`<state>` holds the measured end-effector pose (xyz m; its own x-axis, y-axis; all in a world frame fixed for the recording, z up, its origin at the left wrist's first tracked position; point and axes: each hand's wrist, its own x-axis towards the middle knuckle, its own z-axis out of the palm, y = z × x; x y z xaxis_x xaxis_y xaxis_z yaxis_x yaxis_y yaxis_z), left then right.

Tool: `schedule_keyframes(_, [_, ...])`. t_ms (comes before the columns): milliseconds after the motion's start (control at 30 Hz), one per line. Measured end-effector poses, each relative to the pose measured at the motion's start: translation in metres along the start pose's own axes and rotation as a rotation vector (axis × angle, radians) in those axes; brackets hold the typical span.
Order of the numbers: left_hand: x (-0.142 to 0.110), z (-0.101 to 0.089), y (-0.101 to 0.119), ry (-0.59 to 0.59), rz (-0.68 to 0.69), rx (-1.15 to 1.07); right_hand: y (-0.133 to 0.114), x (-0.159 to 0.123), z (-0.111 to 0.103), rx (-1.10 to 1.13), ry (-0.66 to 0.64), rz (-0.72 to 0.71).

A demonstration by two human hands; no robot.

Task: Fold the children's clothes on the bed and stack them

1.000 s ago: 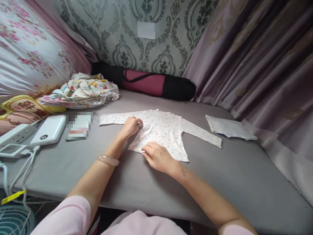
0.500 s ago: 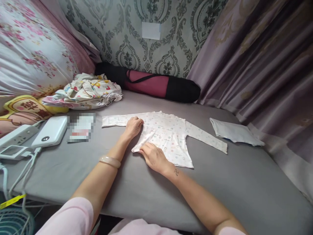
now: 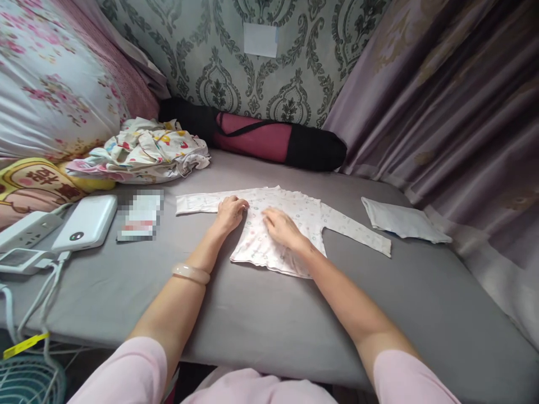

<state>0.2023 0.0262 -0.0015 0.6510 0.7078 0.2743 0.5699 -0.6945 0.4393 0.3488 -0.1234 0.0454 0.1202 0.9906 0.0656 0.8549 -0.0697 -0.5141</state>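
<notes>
Shirt lies spread on bed, in front of long bag; likely being positioned. Left hand curled at sleeve joint, right hand half-open mid-shirt, grips unclear; next move needs light fingers.

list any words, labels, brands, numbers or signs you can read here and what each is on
Nothing reads clearly enough to quote.
Cushion: dark characters, too unclear to read for sure.
Power bank: marks on its round dark spot, too small.
Flat item: pixelated, unreadable.
Shirt: tiny print, too small.
Yellow tag: no legible text.
</notes>
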Motion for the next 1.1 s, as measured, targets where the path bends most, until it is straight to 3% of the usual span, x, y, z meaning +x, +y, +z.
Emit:
schedule_keyframes(67, [0.0,-0.001,-0.001,0.001,-0.009,-0.019,0.01,0.017,0.006,-0.129,0.035,0.129])
schedule_keyframes(167, [0.0,-0.001,-0.001,-0.004,-0.029,-0.035,0.012,0.022,0.02,-0.2,-0.045,0.192])
schedule_keyframes(333, [0.001,-0.002,-0.001,-0.002,-0.034,-0.031,-0.015,-0.004,0.035,-0.237,-0.173,0.031])
schedule_keyframes(533, [-0.001,-0.004,0.001,0.011,-0.027,-0.022,-0.042,-0.029,0.033,-0.16,-0.304,-0.096])
schedule_keyframes(800, [-0.002,-0.003,-0.003,-0.01,-0.031,0.028,-0.078,-0.07,0.041,-0.055,-0.354,-0.283])
schedule_keyframes(900, [-0.003,-0.003,-0.003,0.012,-0.018,0.034,-0.084,-0.079,0.028,0.086,-0.498,-0.378])
schedule_keyframes(1000, [-0.005,-0.01,0.004,0.048,0.025,0.017,-0.067,-0.075,0.0,0.389,-0.656,-0.398])
schedule_keyframes(1033, [-0.006,-0.013,0.01,0.062,0.062,0.005,-0.055,-0.071,-0.011,0.506,-0.637,-0.352])
schedule_keyframes(1100, [-0.009,-0.018,0.027,0.079,0.173,-0.03,-0.021,-0.064,-0.035,0.633,-0.385,-0.205])
